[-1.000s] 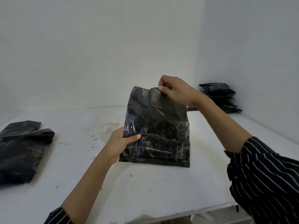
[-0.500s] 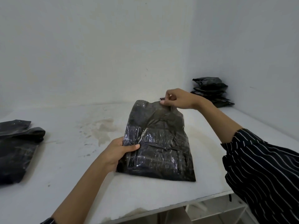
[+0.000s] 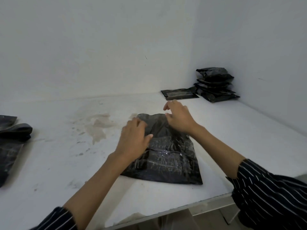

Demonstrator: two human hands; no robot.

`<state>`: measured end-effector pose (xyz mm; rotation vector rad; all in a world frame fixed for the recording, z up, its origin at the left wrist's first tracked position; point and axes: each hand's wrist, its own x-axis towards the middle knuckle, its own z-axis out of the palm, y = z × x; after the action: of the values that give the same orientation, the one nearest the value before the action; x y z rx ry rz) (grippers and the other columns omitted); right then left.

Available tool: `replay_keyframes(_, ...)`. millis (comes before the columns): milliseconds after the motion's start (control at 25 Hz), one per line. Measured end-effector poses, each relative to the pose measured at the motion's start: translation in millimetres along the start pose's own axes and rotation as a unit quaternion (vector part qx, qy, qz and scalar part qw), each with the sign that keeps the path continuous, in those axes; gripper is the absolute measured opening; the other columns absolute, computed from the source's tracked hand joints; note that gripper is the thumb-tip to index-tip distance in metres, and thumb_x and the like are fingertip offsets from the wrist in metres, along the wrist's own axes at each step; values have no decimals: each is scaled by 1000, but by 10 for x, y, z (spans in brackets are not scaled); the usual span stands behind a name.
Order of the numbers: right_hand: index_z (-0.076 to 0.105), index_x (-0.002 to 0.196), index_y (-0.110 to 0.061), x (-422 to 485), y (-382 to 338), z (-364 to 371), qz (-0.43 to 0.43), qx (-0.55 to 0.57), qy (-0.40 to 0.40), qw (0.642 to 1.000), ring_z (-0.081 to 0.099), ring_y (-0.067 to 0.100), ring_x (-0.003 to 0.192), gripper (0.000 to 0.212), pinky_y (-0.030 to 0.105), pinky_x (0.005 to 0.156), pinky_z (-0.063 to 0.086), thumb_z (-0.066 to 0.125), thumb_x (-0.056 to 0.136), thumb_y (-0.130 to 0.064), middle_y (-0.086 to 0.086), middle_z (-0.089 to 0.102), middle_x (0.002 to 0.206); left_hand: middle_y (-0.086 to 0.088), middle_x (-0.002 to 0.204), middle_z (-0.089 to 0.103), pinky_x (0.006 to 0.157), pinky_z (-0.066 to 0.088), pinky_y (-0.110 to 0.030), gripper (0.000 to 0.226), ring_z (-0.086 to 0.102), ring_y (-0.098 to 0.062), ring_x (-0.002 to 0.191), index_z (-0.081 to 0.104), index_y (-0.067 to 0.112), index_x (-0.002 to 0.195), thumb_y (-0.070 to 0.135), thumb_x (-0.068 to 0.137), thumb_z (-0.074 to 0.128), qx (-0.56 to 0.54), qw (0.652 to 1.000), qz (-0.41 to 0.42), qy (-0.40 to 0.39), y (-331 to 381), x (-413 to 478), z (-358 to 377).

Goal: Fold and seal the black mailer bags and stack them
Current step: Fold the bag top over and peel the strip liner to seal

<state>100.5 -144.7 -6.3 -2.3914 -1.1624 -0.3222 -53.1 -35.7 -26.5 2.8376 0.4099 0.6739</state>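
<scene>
A shiny black mailer bag [image 3: 167,160] lies flat on the white table [image 3: 66,163] in front of me. My left hand [image 3: 132,140] rests palm down on the bag's left upper part, fingers spread. My right hand [image 3: 179,117] hovers over the bag's far top edge with fingers apart, holding nothing. A stack of sealed black bags [image 3: 215,85] stands in the far right corner, with one more flat bag [image 3: 179,94] lying beside it on the left.
Loose unsealed black bags [image 3: 11,141] lie in a pile at the left edge of the table. A brownish stain [image 3: 98,127] marks the tabletop left of the bag. Walls close the table at the back and right. The table's front edge runs below my arms.
The bag, held upright by its top edge, has been laid flat on the table. My right hand let go of the top edge, and my left hand moved from the side onto the bag.
</scene>
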Motion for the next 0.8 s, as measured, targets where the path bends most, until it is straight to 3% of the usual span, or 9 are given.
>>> replay_keyframes(80,52,114,-9,-245,-86,111,-22,18,-17,999,47,22,110,22,36,97,35,44,94,-11,7,51,118,-7,128,48,99,35,-29,36,45,-21,118,51,7,125,28,97,46,-40,996,80,-24,30,124,178)
replay_keyframes(160,48,124,-7,-443,-62,246,-34,18,-67,997,46,24,118,29,39,101,35,41,97,-14,9,50,127,-9,142,40,110,25,-29,44,36,-24,133,42,5,136,28,100,38,-39,989,110,-93,7,199,370)
replay_keyframes(280,25,148,-11,-554,89,376,8,-15,-182,983,18,19,144,48,35,117,12,27,103,-28,6,23,156,-3,159,5,118,0,-31,59,-1,-19,146,12,14,151,42,101,24,13,970,85,-227,-83,244,540)
replay_keyframes(360,13,152,-19,-533,142,396,18,-32,-224,974,-1,16,148,51,35,119,-2,20,103,-35,0,3,160,1,159,-6,119,-4,-35,61,-10,-20,146,4,24,151,51,98,20,33,963,66,-258,-143,287,568)
replay_keyframes(480,14,151,-23,-462,164,382,23,-29,-241,970,-4,19,148,51,37,119,-5,21,103,-38,1,0,160,4,158,-11,118,-7,-42,65,-14,-19,145,0,36,149,63,92,17,60,961,38,-268,-180,334,559)
replay_keyframes(560,38,143,-13,-427,205,371,17,37,-171,984,14,21,146,45,38,120,4,33,102,-31,7,20,157,3,158,-10,117,-9,-45,68,-14,-18,145,2,37,149,67,90,17,58,964,17,-259,-199,338,562)
replay_keyframes(640,60,116,-6,-403,281,339,26,74,10,997,44,26,128,27,42,111,28,46,96,-18,13,51,136,0,159,-1,117,-10,-44,67,-8,-18,146,14,30,150,64,92,17,48,973,42,-222,-214,310,561)
replay_keyframes(720,62,98,-6,-337,423,277,128,17,135,982,55,27,104,19,40,94,39,47,94,-17,11,63,108,-1,158,12,117,-9,-37,68,2,-14,146,27,21,147,58,92,12,25,979,125,-159,-178,275,529)
replay_keyframes(800,58,84,-6,-254,574,222,258,-24,105,960,57,30,94,29,38,85,38,47,94,-30,9,61,87,2,157,17,117,-6,-31,59,5,-10,146,29,19,146,49,96,19,-27,970,194,-143,-62,236,487)
